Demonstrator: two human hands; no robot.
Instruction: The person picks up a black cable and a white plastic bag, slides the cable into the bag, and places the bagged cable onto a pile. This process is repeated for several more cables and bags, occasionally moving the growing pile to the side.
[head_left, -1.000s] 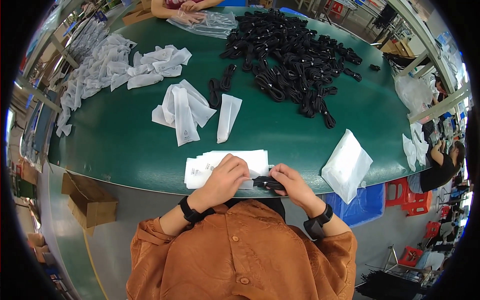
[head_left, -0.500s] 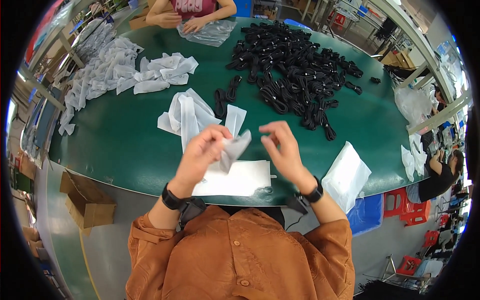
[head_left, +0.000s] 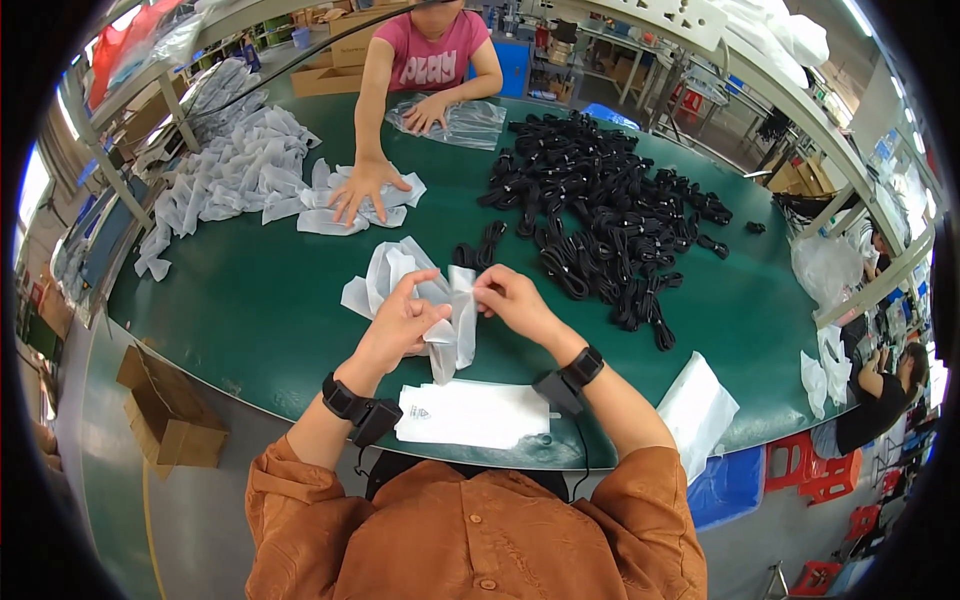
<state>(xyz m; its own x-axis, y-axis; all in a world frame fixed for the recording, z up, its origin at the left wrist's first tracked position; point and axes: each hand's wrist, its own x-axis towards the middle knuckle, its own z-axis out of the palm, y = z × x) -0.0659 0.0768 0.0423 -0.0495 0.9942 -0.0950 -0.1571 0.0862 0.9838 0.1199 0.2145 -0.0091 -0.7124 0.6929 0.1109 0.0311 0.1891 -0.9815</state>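
Note:
My right hand [head_left: 515, 305] pinches the edge of a frosted white plastic bag [head_left: 463, 335] between thumb and fingertips. Beside it, my left hand [head_left: 393, 328] has its thumb and index finger spread apart, its lower fingers next to the bag. Several loose frosted bags [head_left: 385, 270] lie just beyond my left hand. Black coiled cable bundles [head_left: 482, 248] rest behind the held bag. Close to the table's front edge lies a flat stack of white bags [head_left: 470, 415], below my hands.
A large heap of black coiled cables [head_left: 600, 200] covers the far right of the green table [head_left: 270, 300]. Frosted bags [head_left: 240, 170] are piled at the far left. Across the table, a co-worker's hand [head_left: 368, 190] presses on bags. A white package [head_left: 697, 405] overlaps the right front edge.
The view has tilted up. My left thumb and index finger have parted, and my right hand now pinches a bag. The co-worker's arm has reached forward onto the bags.

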